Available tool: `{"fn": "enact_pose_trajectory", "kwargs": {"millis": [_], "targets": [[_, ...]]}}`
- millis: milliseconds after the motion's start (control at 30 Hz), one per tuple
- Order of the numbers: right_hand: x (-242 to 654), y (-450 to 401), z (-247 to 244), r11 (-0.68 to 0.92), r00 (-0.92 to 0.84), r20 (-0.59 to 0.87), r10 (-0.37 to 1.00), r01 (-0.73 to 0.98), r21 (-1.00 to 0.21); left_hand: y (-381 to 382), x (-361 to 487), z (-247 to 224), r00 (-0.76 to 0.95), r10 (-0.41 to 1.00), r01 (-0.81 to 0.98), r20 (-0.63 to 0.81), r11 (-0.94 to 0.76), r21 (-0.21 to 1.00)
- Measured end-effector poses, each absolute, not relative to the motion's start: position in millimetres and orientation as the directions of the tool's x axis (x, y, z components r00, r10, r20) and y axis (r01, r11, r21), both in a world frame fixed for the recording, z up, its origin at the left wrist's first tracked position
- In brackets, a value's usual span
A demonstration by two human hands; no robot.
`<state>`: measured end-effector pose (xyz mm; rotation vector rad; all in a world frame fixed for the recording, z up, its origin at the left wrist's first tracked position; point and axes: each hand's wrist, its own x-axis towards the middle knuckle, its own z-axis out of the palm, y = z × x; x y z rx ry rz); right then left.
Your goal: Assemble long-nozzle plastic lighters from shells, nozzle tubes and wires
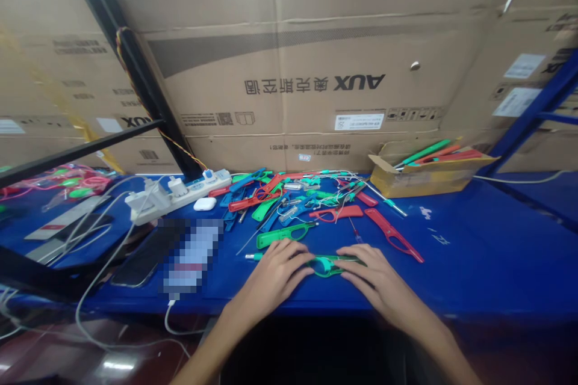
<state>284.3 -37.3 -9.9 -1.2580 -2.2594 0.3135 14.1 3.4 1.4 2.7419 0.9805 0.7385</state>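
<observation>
Both hands meet at the front of the blue table on a green lighter casing point(324, 272) with a loop-shaped trigger guard. My left hand point(280, 267) has its fingers closed on the left end, and a green piece with a metal tip point(253, 257) sticks out beyond it. My right hand point(374, 271) grips the right end between thumb and fingers. Inside the loop lies a lighter-green part, partly covered by fingertips. Just behind rests another green casing half point(282, 236). Nearby are a thin screwdriver point(356, 234) and a red casing half point(395, 234).
A heap of red, blue and green lighter parts point(289, 198) spreads across the back. An open cardboard box point(424, 177) holds lighters. To the left are a power strip point(185, 195), a white earphone case point(205, 204), two phones point(147, 255) and loose cables. Large cartons point(293, 42) stand behind.
</observation>
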Motion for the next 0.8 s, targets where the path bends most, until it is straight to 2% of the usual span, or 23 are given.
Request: {"fn": "enact_pose_trajectory", "kwargs": {"millis": [333, 800], "targets": [[284.2, -38.4, -9.7, 0.498, -0.414, 0.277, 0.867, 0.722, -0.481, 4.0, 15.2, 2.9, 0.664, 0.643, 0.551, 0.381, -0.766, 0.332], [283.8, -37.2, -10.8, 0.527, -0.435, 0.299, 0.849, 0.734, -0.428, 5.1, 14.1, 1.7, 0.668, 0.632, 0.542, 0.394, -0.775, 0.325]]}}
